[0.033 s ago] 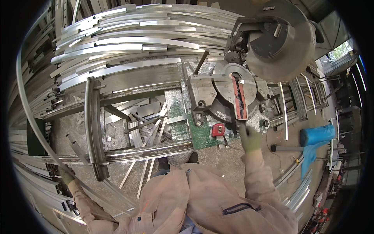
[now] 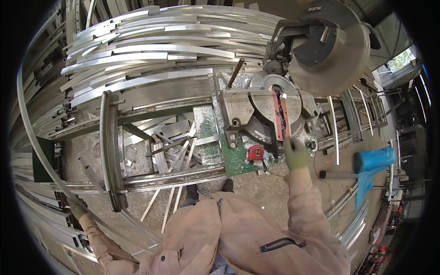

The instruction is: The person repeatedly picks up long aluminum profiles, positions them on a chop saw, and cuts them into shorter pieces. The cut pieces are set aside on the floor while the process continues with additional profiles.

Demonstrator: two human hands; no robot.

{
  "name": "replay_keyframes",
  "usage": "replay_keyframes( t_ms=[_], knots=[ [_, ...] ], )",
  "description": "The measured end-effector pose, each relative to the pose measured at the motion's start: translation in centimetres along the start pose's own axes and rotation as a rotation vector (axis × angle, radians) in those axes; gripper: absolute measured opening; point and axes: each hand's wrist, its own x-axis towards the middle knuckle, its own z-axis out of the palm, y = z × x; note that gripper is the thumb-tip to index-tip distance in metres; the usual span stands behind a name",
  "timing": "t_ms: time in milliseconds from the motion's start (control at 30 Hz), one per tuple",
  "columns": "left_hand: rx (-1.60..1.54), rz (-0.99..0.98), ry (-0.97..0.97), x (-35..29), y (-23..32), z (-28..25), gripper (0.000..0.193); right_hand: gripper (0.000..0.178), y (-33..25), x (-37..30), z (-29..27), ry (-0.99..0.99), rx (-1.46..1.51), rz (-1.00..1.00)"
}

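At the lower left, my gloved left hand [image 2: 79,208] is closed around a long, thin metal bar [image 2: 42,158]. The bar looks curved here, running from the far left edge down past my sleeve. My gloved right hand [image 2: 297,155] is at the front edge of the mitre saw's table [image 2: 238,106], by the end of the red-lined slot [image 2: 280,114]; its fingers are too blurred to read. Above the table, the round saw head [image 2: 327,50] is raised. A red tape measure [image 2: 256,153] lies on the green plate, left of my right hand.
Stacked metal profiles [image 2: 151,46] fill the back left. A steel rail frame [image 2: 174,176] extends left from the saw, with offcuts [image 2: 172,151] inside it. An upright steel post [image 2: 110,151] crosses the frame. On the right lies a blue plastic roll [image 2: 373,159].
My right hand has moved slightly up and to the right at the saw table's front. My left hand stays on the bar, which has shifted a little to the left.
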Motion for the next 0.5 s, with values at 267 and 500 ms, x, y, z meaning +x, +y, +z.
replay_keyframes(
  t_ms=[267,500],
  knots=[
    [-0.013,0.21,0.096,-15.0,13.4,3.9,0.068,0.085,2.1,20.7,5.1,-0.064,-0.31,0.283],
    [0.204,0.489,-0.084,-27.1,15.2,-5.0,0.062,0.053,3.2,16.6,4.7,-0.656,0.385,-0.047]
  ],
)
